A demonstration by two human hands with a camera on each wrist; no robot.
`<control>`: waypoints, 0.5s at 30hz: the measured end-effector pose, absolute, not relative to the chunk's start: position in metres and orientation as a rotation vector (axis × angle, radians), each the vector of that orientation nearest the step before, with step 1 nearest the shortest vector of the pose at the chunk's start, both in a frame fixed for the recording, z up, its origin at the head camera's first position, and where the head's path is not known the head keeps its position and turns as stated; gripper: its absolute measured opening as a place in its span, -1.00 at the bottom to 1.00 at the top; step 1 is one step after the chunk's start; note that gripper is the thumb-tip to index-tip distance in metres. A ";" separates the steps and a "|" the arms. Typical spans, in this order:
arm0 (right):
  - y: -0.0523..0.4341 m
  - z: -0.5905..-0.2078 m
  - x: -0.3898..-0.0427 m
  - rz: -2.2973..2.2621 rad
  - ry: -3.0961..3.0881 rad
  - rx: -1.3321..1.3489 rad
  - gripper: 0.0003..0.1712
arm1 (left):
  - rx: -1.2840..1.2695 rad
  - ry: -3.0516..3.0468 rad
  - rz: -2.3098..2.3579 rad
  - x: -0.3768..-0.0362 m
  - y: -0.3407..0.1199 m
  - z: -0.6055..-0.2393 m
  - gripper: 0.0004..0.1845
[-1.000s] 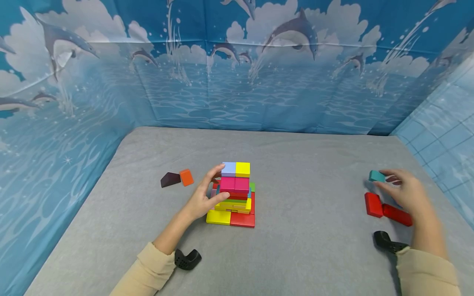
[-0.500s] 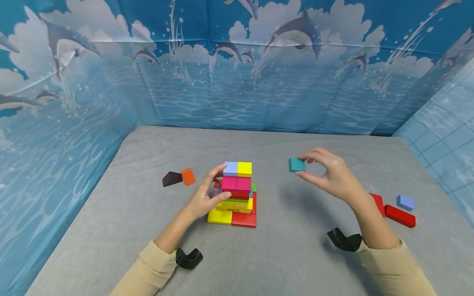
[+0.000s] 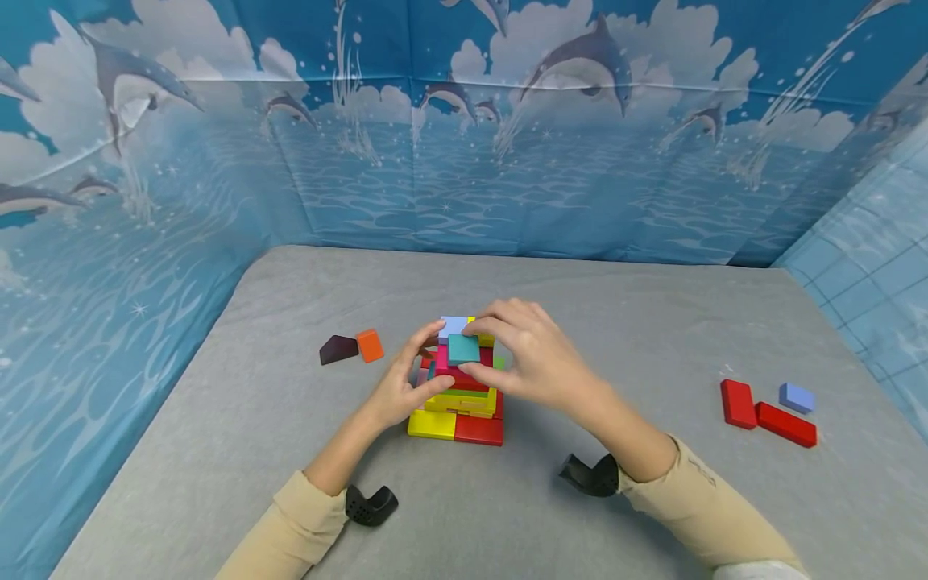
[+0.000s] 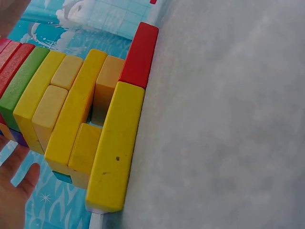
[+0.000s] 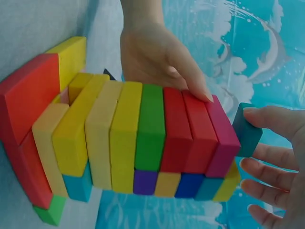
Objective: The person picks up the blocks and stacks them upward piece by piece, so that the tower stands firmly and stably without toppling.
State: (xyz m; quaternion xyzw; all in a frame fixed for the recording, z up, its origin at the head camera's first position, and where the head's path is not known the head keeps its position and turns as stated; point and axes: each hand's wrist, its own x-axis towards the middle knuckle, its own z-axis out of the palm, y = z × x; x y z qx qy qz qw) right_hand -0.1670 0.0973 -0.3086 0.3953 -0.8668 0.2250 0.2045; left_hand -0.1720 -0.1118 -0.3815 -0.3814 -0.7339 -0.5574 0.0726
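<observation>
A tower of coloured wooden blocks (image 3: 464, 403) stands at the middle of the table, on a wider base of yellow and red blocks. My right hand (image 3: 540, 354) pinches a teal block (image 3: 464, 349) between thumb and fingers, close to the magenta blocks near the top. In the right wrist view the teal block (image 5: 245, 136) is right at the outer magenta block (image 5: 224, 136). My left hand (image 3: 397, 392) cups the tower's left side, fingers spread. Its thumb (image 5: 190, 76) lies against the upper red and magenta layers. A lavender block (image 3: 453, 329) tops the back left.
Left of the tower lie a dark block (image 3: 338, 350) and an orange block (image 3: 370, 345). At the right are two red blocks (image 3: 739, 404) and a lavender block (image 3: 797, 397). Dolphin-print curtains (image 3: 464, 177) surround the grey cloth (image 3: 616, 499). Black wrist mounts (image 3: 590, 475) stick out from both sleeves.
My right hand has picked up the teal block at the far right and carried it left to the tower's front. The left hand has stayed at the tower.
</observation>
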 end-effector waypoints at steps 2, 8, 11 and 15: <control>0.093 -0.310 -0.168 0.583 -2.412 1.117 -0.60 | -1.161 -2.192 -1.673 -0.173 -0.112 -0.382 -0.31; 0.089 -0.314 -0.168 0.513 -2.411 1.129 -0.60 | -1.191 -2.167 -1.674 -0.173 -0.112 -0.383 -0.33; 0.087 -0.315 -0.169 0.507 -2.399 1.126 -0.60 | -1.187 -2.167 -1.679 -0.173 -0.112 -0.382 -0.33; 0.088 -0.318 -0.170 0.542 -2.384 1.145 -0.59 | -1.184 -2.169 -1.685 -0.173 -0.112 -0.382 -0.33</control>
